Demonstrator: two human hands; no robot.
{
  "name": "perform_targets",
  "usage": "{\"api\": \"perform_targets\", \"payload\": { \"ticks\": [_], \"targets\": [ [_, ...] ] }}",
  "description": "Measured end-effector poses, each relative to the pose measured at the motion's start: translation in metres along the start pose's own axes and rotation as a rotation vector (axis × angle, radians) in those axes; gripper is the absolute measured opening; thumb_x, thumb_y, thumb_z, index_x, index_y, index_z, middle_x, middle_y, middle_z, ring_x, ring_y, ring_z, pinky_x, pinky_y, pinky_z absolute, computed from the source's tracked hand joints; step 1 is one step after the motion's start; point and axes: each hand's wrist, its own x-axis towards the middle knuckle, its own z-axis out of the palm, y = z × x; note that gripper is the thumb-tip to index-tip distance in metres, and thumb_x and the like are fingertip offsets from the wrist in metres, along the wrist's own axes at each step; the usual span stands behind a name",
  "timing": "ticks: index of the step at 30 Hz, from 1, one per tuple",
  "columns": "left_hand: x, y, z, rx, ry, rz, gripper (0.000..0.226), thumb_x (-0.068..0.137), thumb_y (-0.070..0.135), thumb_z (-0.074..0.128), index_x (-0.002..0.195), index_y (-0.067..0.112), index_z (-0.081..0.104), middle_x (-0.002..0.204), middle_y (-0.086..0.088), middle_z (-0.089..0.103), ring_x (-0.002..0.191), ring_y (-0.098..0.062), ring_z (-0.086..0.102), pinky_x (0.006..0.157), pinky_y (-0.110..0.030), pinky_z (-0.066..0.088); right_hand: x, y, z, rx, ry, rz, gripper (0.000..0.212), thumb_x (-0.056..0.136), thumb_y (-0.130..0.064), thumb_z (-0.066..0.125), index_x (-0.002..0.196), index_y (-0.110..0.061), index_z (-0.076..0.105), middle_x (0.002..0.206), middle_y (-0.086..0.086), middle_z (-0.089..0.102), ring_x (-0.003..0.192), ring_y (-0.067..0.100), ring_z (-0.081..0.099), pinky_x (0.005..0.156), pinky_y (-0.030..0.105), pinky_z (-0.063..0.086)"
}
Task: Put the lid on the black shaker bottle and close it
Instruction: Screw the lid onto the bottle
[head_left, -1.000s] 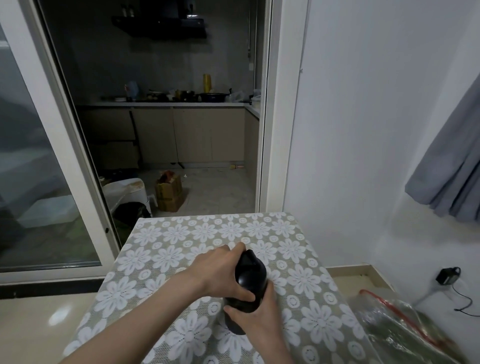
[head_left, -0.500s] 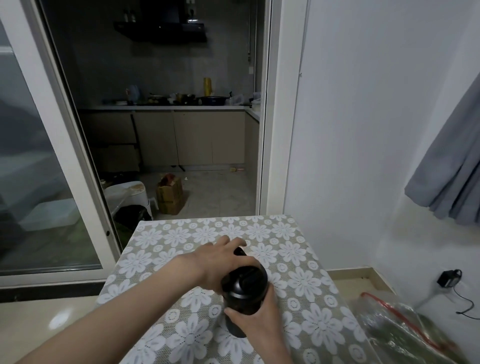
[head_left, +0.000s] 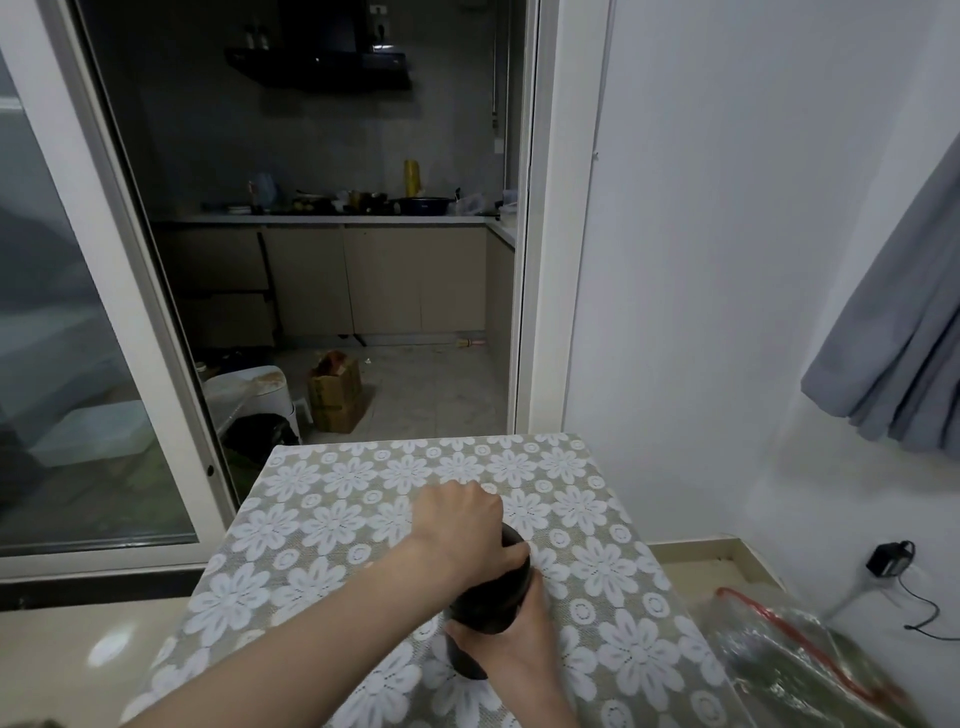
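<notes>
Head view, the only one. Closing step in hand, by the look of it: lid already seated on the bottle, covered from above by the left hand, palm down, fingers curled over the far side and thumb lying across the near rim. Closed firmly around the lid, nothing else held. Right hand wrapped around the bottle's body just below the lid, fingers hidden behind the black wall, thumb side toward the camera; closed on the bottle, bracing it. Bottle standing on the desk near its front right part, leaning slightly toward the right, base partly hidden by the right wrist. Both hands touching the shaker, left above, right beneath, no gap between them worth noting.

Whether the lid is fully tight: cannot tell, seam hidden under the left palm. Next move, as a judgement only: twist or press the top with the left hand against the counter-hold of the right until it stops, then check any flip cap, none visible from here. Slip risk likely small, given the smooth black plastic but full two-handed hold.

Beyond the desk, a plastic bag on the right, well apart from the hands, not involved.
</notes>
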Motion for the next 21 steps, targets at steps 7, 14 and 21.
{"api": "perform_targets", "payload": {
  "ticks": [7,14,21],
  "targets": [
    [0.002,-0.016,-0.004,-0.219,-0.275,0.238,0.063,0.080,0.017,0.061,0.135,0.014,0.031,0.130,-0.010,0.049,0.117,-0.032,0.045,0.080,-0.040,0.048,0.002,0.004,0.003,0.009,0.013,0.000,0.080,0.044,-0.024,0.092,0.107,-0.030,0.043,0.092,-0.022,0.057,0.080,-0.013,0.055,0.057,0.001,0.045],
    [-0.002,-0.026,-0.002,-0.267,-0.210,0.469,0.055,0.078,-0.010,0.054,0.127,0.015,0.047,0.129,-0.012,0.051,0.119,-0.029,0.044,0.092,-0.044,0.048,0.001,0.004,0.003,0.017,0.027,-0.011,0.086,0.037,-0.032,0.091,0.110,-0.031,0.046,0.093,-0.020,0.059,0.081,-0.016,0.056,0.058,0.005,0.046],
    [-0.002,-0.023,-0.009,-0.507,-0.033,0.297,0.025,0.085,0.005,0.045,0.095,0.004,0.068,0.110,-0.013,0.068,0.106,-0.026,0.059,0.087,-0.038,0.051,0.000,0.002,0.001,0.007,0.014,-0.024,0.083,0.044,-0.024,0.091,0.112,-0.029,0.043,0.093,-0.023,0.054,0.079,-0.018,0.053,0.059,0.001,0.044]
  ]
}}
